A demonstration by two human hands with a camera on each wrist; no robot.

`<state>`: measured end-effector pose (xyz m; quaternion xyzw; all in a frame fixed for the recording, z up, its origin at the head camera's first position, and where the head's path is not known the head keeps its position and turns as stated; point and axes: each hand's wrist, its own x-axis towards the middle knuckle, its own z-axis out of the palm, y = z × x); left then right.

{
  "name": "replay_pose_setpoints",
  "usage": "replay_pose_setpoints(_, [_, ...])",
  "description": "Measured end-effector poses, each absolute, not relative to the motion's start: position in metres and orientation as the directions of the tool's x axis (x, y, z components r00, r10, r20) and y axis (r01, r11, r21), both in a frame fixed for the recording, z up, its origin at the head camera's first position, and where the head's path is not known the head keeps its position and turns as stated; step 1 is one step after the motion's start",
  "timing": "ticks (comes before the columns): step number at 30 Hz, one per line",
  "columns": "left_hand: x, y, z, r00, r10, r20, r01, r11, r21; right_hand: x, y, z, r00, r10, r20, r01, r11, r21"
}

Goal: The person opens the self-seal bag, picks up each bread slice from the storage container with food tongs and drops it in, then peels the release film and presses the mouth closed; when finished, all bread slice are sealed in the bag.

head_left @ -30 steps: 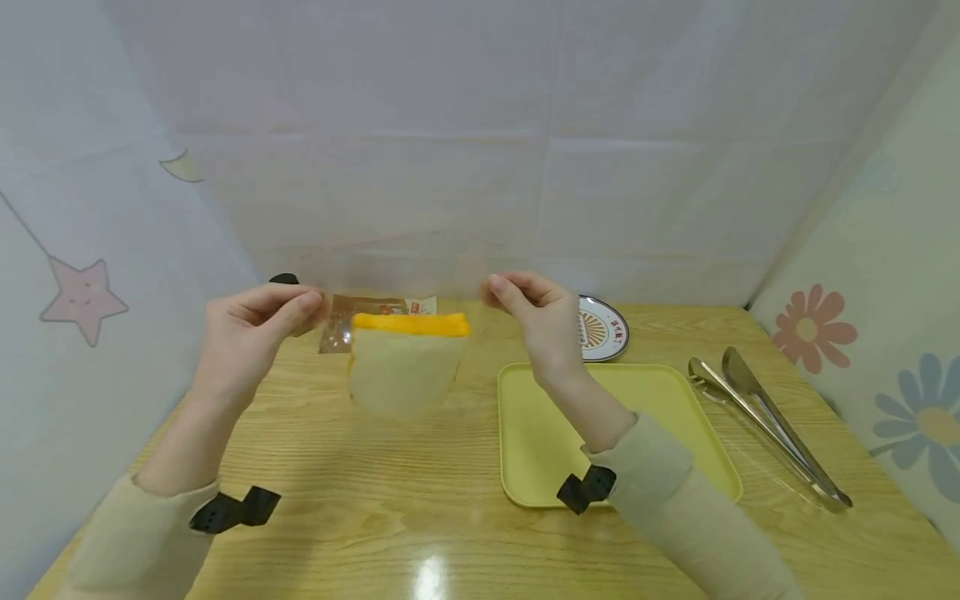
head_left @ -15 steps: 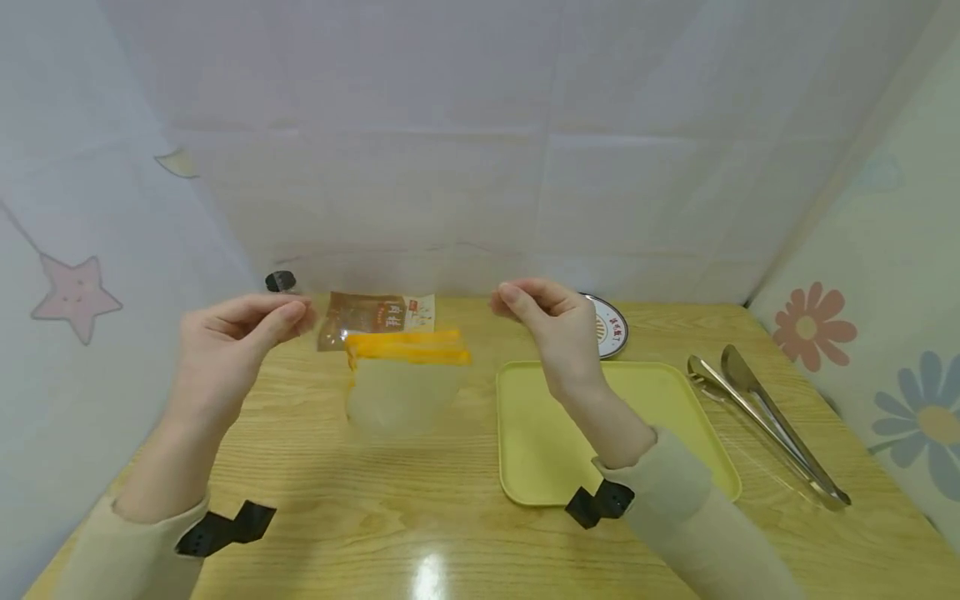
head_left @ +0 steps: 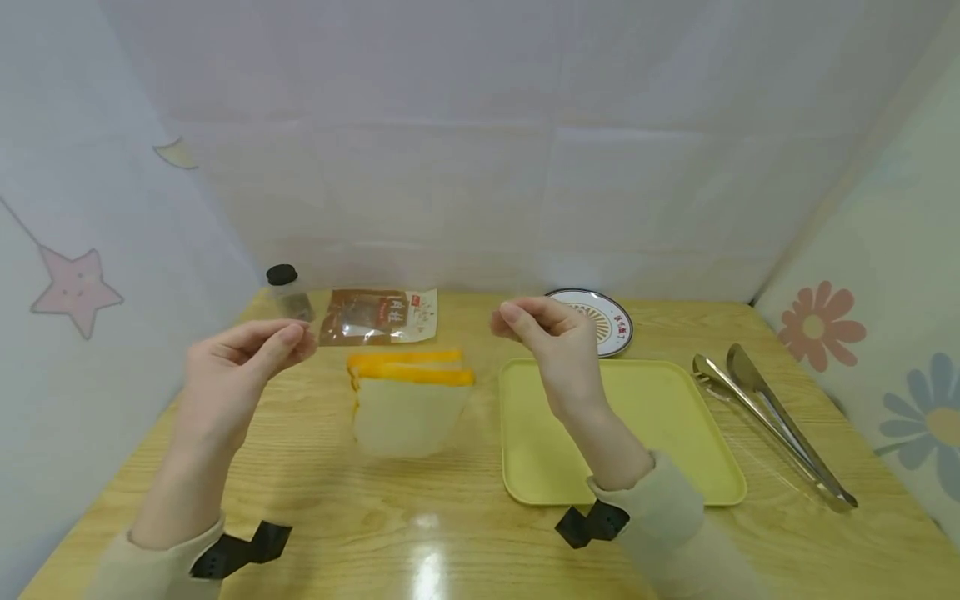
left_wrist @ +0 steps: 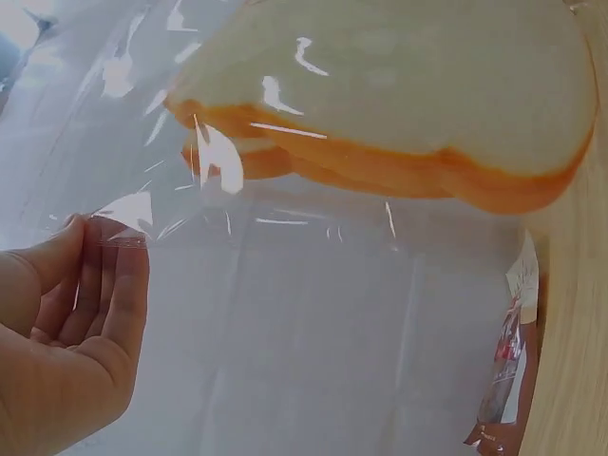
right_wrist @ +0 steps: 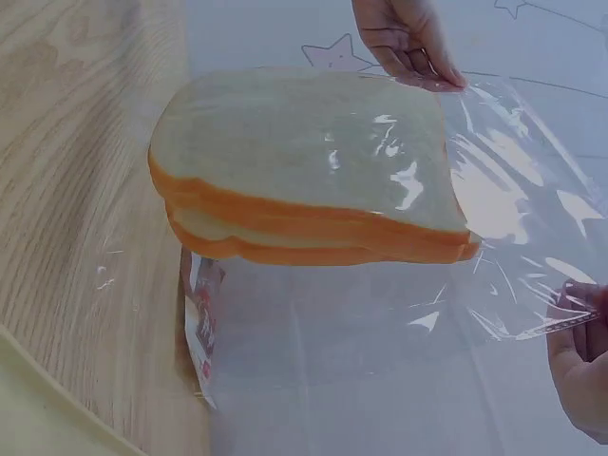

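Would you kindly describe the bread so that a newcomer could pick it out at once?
Find the wooden table, then look left of its yellow tray in the head view. Inside a clear bag pinched by the left hand and right hand is the bread. Its pale face and bright orange crust set it apart from the brown packet lying behind it.

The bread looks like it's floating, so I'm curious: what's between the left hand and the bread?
Only the clear bag: the left hand pinches its edge, and its plastic stretches over to the bread, as the left wrist view shows.
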<state>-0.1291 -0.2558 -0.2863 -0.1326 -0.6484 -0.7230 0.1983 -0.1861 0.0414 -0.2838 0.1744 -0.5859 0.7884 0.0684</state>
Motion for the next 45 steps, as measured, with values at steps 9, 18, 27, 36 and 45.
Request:
replay_pose_setpoints(9, [-0.125,-0.261,-0.292,-0.943,-0.089,0.320,0.325,-0.043,0.945,-0.180,0.039,-0.298,-0.953,-0.100,0.286,-0.241,-0.321,-0.916])
replay_pose_setpoints(18, [-0.124,-0.267,-0.295,-0.969,0.010,0.248,0.248,-0.021,0.969,-0.173,0.039,-0.309,-0.977,-0.111,0.181,-0.129,-0.370,-0.920])
replay_pose_setpoints(27, [-0.126,-0.269,-0.298,-0.969,0.085,0.234,0.233,-0.020,0.972,-0.172,0.045,-0.313,-0.974,-0.149,0.168,-0.100,-0.381,-0.919])
replay_pose_setpoints(36, [-0.128,-0.273,-0.302,-0.974,0.138,0.179,0.180,-0.001,0.984,-0.173,0.052,-0.315,-0.966,-0.211,0.149,-0.073,-0.330,-0.941])
replay_pose_setpoints(45, [-0.130,-0.276,-0.306,-0.966,0.178,0.189,0.184,-0.045,0.982,-0.172,0.055,-0.314,-0.959,-0.246,0.139,-0.060,-0.303,-0.951])
